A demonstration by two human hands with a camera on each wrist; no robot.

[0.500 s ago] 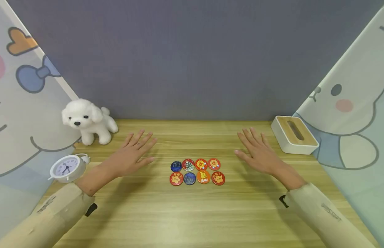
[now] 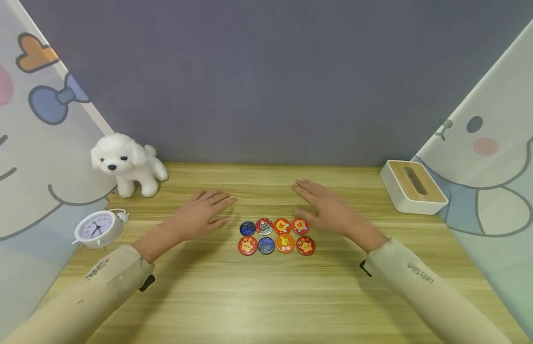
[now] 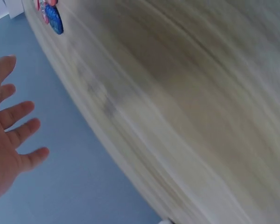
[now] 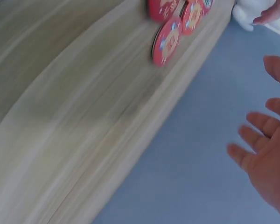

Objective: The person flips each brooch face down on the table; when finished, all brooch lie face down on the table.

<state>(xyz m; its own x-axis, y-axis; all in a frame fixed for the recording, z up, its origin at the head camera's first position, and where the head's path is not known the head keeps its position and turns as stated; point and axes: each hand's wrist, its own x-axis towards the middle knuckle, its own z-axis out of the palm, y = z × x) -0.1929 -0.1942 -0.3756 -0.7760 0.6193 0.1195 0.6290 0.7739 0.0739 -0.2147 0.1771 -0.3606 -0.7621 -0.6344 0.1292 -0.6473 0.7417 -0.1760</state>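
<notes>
Closest in, the left sleeve (image 2: 83, 294) and right sleeve (image 2: 425, 286) come in over bare tabletop (image 2: 249, 301). If a forearm drops and swings inward, I reckon a cuff could drag stuff out of line.

Front row, left to right: red star badge (image 2: 247, 245), blue badge (image 2: 266, 245), orange thumbs-up badge (image 2: 285, 243), second red star badge (image 2: 305, 245). They look thin and slick, so fingertips might just skate over the rims.

Right behind, the back row: dark blue badge (image 2: 247, 228), Christmas tree badge (image 2: 264, 227), red-and-gold badge (image 2: 282, 226), second red-and-gold badge (image 2: 300, 227). Packed this tight, nudging one probably shoves its neighbours. Off to the left, the alarm clock (image 2: 99, 230) sits near the left forearm; a wide elbow could tip it.

Hands: the left hand (image 2: 197, 217) hovers past the left end, fingers loose and apart, holding nothing. Right hand (image 2: 328, 208) is empty too, fingers extended, thumb near that last red-and-gold one. That's the spot I'd watch: a careless dip could knock it askew.

Farther back, the tissue box (image 2: 414, 186) and plush dog (image 2: 129, 165) look low-risk unless a reach goes really wide.
</notes>
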